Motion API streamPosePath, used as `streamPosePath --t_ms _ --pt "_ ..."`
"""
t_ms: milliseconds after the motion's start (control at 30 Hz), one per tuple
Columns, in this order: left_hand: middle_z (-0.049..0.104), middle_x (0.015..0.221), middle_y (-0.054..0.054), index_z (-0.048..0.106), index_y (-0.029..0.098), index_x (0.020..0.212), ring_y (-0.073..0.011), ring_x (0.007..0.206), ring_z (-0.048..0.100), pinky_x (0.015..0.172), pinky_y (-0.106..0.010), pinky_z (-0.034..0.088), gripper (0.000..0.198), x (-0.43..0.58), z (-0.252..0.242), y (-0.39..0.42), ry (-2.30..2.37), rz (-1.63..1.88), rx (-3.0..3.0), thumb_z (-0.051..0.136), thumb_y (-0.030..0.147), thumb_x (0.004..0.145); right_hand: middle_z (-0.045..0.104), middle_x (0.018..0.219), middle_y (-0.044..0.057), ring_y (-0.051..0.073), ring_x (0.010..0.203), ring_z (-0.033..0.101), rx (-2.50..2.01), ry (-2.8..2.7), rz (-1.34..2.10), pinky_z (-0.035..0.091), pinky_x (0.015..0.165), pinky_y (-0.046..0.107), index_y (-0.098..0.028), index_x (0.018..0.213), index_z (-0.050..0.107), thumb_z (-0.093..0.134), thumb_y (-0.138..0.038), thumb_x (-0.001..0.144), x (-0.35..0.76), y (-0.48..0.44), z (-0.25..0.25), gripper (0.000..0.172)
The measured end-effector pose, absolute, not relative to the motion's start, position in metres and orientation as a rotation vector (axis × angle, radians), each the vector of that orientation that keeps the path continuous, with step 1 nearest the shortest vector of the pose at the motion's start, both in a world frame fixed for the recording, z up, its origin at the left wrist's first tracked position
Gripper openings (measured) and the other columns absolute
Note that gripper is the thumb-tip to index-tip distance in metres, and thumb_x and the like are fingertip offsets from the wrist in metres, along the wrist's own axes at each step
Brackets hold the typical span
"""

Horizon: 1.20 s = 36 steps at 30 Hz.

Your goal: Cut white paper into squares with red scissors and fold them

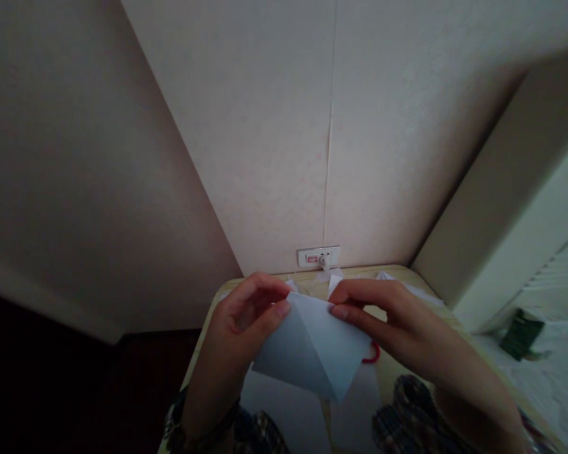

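A folded sheet of pale paper (315, 343) is held up above the table, a crease running down its middle. My left hand (253, 315) pinches its upper left corner between thumb and fingers. At the upper right edge, the thumb and index finger of my right hand (378, 309) are closed on the same sheet. Beneath it lie flat white sheets (284, 410), partly covered by the folded paper and the sleeves. Part of a red curved object (373, 354) shows beside the paper's right corner; the rest is hidden.
The light wooden table (407, 275) stands against a pale wall. A wall socket (318, 256) with a white plug sits just above its back edge. Folded white paper pieces (385, 276) lie along the back. At the far right is a dark green item (522, 334) on a white surface.
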<state>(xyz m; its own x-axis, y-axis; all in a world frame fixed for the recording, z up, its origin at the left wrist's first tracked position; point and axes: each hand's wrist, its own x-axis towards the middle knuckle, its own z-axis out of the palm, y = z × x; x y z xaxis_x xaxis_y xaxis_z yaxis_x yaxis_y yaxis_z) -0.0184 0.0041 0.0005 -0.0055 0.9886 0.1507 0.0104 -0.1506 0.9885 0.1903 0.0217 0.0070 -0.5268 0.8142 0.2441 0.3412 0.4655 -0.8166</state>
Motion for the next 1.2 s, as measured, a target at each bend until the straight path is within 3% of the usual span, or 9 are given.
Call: streamPosePath --t_ms 167,367,567,700,967,1200 --pt "0.064 0.064 0.007 0.068 0.022 0.069 -0.0078 0.058 0.054 0.052 -0.014 0.041 0.006 -0.018 0.0 0.004 1.162 1.3 1.297 0.073 0.021 0.073 0.06 0.062 -0.003 0.011 0.051 0.055 -0.966 -2.115 0.94 0.042 0.051 0.023 -0.02 0.074 0.063 0.055 -0.027 0.098 0.192 0.022 0.01 0.026" --pt "0.063 0.06 0.007 0.067 0.022 0.067 -0.01 0.057 0.056 0.053 -0.018 0.042 0.006 -0.005 0.001 0.003 1.22 1.35 1.269 0.07 0.022 0.072 0.069 0.079 -0.001 0.014 0.074 0.062 -0.99 -1.984 0.938 0.046 0.063 0.023 -0.02 0.083 0.066 0.065 -0.021 0.09 0.187 0.018 0.01 0.008" --pt "0.069 0.063 0.006 0.069 0.023 0.066 -0.012 0.065 0.064 0.064 -0.02 0.049 0.01 0.001 0.002 0.002 1.183 1.283 1.442 0.07 0.021 0.076 0.067 0.072 -0.003 0.011 0.067 0.059 -0.908 -1.948 0.958 0.044 0.062 0.023 -0.019 0.078 0.066 0.064 -0.022 0.092 0.178 0.021 0.004 0.014" --pt "0.074 0.07 0.007 0.075 0.027 0.077 -0.0101 0.066 0.067 0.06 -0.015 0.049 0.008 -0.009 0.001 0.006 1.15 1.273 1.5 0.075 0.019 0.074 0.065 0.072 -0.003 0.012 0.067 0.058 -0.935 -1.824 0.944 0.044 0.06 0.024 -0.02 0.076 0.065 0.065 -0.024 0.09 0.179 0.022 0.002 0.014" --pt "0.075 0.067 0.009 0.077 0.029 0.07 -0.0076 0.063 0.066 0.057 -0.011 0.046 0.016 -0.023 0.001 0.007 1.165 1.235 1.652 0.073 0.015 0.077 0.066 0.078 -0.001 0.013 0.07 0.061 -0.94 -1.786 0.993 0.045 0.057 0.024 -0.021 0.086 0.066 0.063 -0.021 0.088 0.179 0.019 0.003 0.004" --pt "0.075 0.065 0.01 0.078 0.03 0.07 -0.0063 0.061 0.066 0.055 -0.009 0.045 0.02 -0.023 0.003 0.007 1.102 1.202 1.67 0.069 0.015 0.081 0.061 0.068 -0.002 0.011 0.063 0.055 -0.872 -1.759 1.128 0.042 0.053 0.022 -0.02 0.076 0.064 0.065 -0.025 0.087 0.179 0.021 0.007 0.013"
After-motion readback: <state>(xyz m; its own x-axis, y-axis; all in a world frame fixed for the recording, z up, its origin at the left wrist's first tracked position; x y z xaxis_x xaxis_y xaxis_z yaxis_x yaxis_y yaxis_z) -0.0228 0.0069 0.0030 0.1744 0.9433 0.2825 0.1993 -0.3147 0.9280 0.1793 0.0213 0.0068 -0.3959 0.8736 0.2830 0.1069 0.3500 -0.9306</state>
